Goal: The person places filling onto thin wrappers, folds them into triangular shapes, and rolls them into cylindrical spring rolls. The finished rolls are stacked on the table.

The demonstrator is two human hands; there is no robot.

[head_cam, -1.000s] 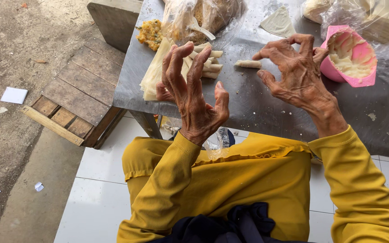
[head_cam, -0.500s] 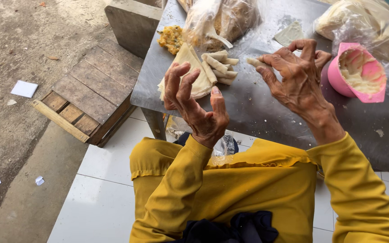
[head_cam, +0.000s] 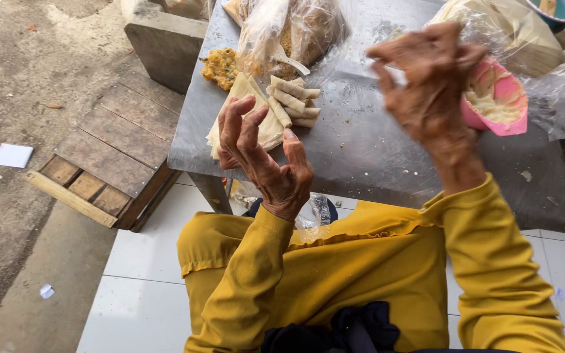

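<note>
left hand (head_cam: 263, 157): raised over the near-left part of the grey metal tabletop (head_cam: 361, 157); fingers spread and curled, palm away from the camera; nothing held; fingertips hang just above the stack of pale flat triangular pastry wrappers (head_cam: 256, 114), touching or not I cannot tell
right hand (head_cam: 429, 85): lifted above the table, motion-blurred; fingers bunched together at the top; whether it pinches anything I cannot tell
wrappers: lying at the left edge of the tabletop, under and beyond the left hand; just beside them on the right a small pile of pale rolled pastry sticks (head_cam: 292, 101)
filling: lump of yellow-orange crumbly mix (head_cam: 220, 65) on the table, beyond the wrappers
bags: clear crinkled plastic bag with brownish contents (head_cam: 295, 29) behind the rolls; second clear plastic bag with pale dough-coloured contents (head_cam: 511, 26) at far right
bowl: pink plastic bowl with pale paste inside (head_cam: 498, 101), just right of the right hand, partly hidden by it
clothing: mustard-yellow long sleeves (head_cam: 492, 261) and lap, dark cloth at the bottom
surroundings: weathered wooden pallet (head_cam: 106, 163) on dirt ground left of the table; white tiled floor (head_cam: 138, 261) under the seated person; scraps of white paper (head_cam: 12, 155) on the dirt
</note>
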